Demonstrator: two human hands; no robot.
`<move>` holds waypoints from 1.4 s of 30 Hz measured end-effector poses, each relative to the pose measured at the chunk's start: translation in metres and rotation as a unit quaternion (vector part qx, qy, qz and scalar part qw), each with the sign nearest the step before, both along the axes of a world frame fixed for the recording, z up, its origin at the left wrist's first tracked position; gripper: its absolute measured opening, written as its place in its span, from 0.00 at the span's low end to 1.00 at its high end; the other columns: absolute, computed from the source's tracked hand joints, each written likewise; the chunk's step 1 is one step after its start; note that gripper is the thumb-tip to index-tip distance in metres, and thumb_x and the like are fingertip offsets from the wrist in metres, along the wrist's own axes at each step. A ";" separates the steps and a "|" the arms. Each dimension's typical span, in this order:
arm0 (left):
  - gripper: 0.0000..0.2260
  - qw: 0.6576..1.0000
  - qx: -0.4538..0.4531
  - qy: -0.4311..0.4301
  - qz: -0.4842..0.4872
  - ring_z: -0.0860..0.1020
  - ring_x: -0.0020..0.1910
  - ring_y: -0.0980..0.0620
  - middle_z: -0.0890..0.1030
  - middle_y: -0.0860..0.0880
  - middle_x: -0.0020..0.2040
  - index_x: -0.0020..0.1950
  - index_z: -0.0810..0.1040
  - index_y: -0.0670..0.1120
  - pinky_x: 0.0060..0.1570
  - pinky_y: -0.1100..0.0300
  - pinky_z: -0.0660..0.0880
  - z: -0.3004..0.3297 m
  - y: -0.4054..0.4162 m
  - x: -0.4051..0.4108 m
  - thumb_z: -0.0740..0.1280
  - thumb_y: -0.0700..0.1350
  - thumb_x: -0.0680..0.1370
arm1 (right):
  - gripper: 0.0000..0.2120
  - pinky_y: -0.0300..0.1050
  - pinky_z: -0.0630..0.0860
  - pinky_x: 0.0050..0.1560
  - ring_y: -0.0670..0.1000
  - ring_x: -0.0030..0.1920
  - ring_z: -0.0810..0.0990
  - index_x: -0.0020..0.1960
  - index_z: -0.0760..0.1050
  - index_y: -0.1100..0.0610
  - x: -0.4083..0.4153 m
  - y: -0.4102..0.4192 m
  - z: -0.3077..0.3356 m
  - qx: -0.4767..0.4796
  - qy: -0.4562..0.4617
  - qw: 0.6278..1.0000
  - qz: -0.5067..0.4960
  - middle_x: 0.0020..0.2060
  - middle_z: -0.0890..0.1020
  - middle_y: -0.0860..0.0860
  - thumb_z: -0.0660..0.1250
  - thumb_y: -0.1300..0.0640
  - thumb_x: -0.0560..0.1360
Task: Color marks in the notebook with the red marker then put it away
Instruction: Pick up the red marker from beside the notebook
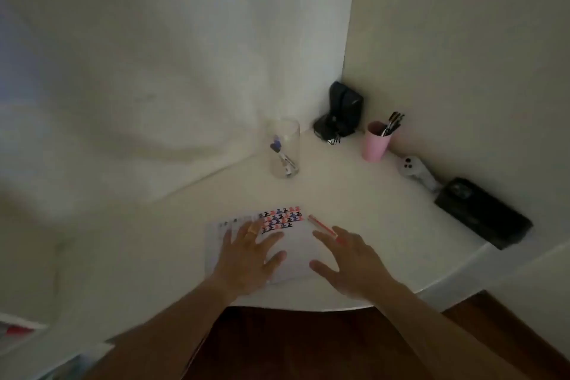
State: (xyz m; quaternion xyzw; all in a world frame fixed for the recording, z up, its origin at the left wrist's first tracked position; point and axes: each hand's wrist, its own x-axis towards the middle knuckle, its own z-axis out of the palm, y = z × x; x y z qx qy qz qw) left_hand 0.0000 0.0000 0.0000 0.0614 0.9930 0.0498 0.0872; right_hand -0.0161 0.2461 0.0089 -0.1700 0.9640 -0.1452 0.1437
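Both hands spread, empty: left hand [249, 251] flat on notebook [290, 251]; right hand [347, 259] over red marker [322, 225], contact unclear.

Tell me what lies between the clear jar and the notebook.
Nothing: in the head view, only bare white desk separates the clear jar from the notebook.

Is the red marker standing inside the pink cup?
No, the red marker lies flat on the white desk beside the notebook, partly under the right hand, apart from the pink cup.
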 end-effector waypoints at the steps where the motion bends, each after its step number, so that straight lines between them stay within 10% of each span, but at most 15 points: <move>1: 0.34 1.000 -0.001 -0.009 0.010 0.51 0.82 0.42 0.53 0.46 0.84 0.77 0.58 0.65 0.77 0.34 0.52 -0.017 0.000 -0.005 0.38 0.74 0.75 | 0.34 0.58 0.56 0.76 0.58 0.79 0.56 0.79 0.52 0.38 -0.008 -0.001 -0.020 0.005 0.010 1.000 0.000 0.82 0.55 0.53 0.51 0.28 0.75; 14: 0.27 0.985 0.048 0.162 0.041 0.53 0.82 0.44 0.58 0.48 0.83 0.77 0.63 0.64 0.79 0.38 0.48 -0.129 -0.008 -0.005 0.48 0.69 0.79 | 0.28 0.61 0.65 0.73 0.64 0.73 0.70 0.72 0.71 0.54 -0.033 -0.018 -0.147 -0.003 0.219 0.974 -0.056 0.73 0.74 0.58 0.50 0.40 0.80; 20: 0.26 0.968 0.069 0.242 0.016 0.73 0.72 0.44 0.79 0.48 0.69 0.66 0.79 0.54 0.72 0.45 0.67 -0.131 -0.008 0.001 0.54 0.66 0.78 | 0.12 0.51 0.79 0.47 0.60 0.49 0.80 0.55 0.84 0.56 -0.023 -0.017 -0.143 -0.069 0.322 0.943 -0.049 0.52 0.87 0.54 0.64 0.55 0.78; 30: 0.22 0.959 0.075 0.274 0.008 0.81 0.58 0.43 0.86 0.47 0.54 0.54 0.84 0.48 0.55 0.47 0.79 -0.133 -0.008 0.023 0.56 0.58 0.78 | 0.11 0.50 0.76 0.47 0.59 0.51 0.81 0.52 0.83 0.56 0.000 -0.016 -0.141 -0.093 0.338 0.931 -0.103 0.53 0.85 0.53 0.65 0.64 0.75; 42: 0.22 0.983 0.076 0.162 0.048 0.48 0.83 0.40 0.56 0.51 0.84 0.72 0.65 0.64 0.77 0.33 0.45 -0.141 -0.009 0.003 0.51 0.67 0.79 | 0.13 0.47 0.75 0.45 0.53 0.41 0.78 0.60 0.81 0.57 -0.031 -0.026 -0.138 -0.224 0.317 0.910 -0.147 0.47 0.79 0.54 0.66 0.61 0.76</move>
